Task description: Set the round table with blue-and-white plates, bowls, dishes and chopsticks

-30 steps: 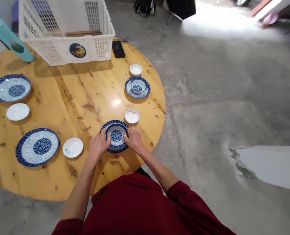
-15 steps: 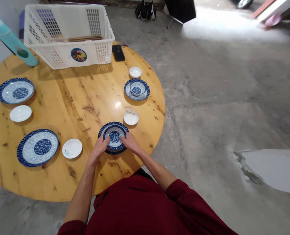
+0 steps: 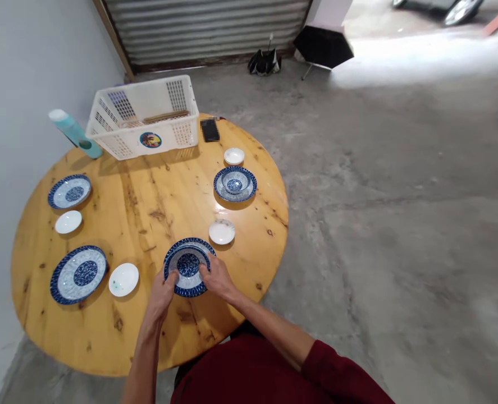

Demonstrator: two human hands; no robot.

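Note:
A blue-patterned bowl (image 3: 188,265) sits on a matching blue plate (image 3: 204,248) near the front edge of the round wooden table (image 3: 147,207). My left hand (image 3: 161,290) grips the bowl's left rim and my right hand (image 3: 215,279) grips its right rim, fingers curled on it. A small white dish (image 3: 222,231) lies just beyond to the right.
Another bowl on a plate (image 3: 235,184) and a white dish (image 3: 234,156) sit at the right. Two empty blue plates (image 3: 78,274) (image 3: 69,191), each with a white dish (image 3: 123,279) (image 3: 68,221), lie left. A white basket (image 3: 145,118), teal bottle (image 3: 74,133) and dark phone (image 3: 209,130) stand at the back.
The head has lifted, so the whole table, wall and shutter door now show. Both hands stay on the bowl's rim atop the near plate.

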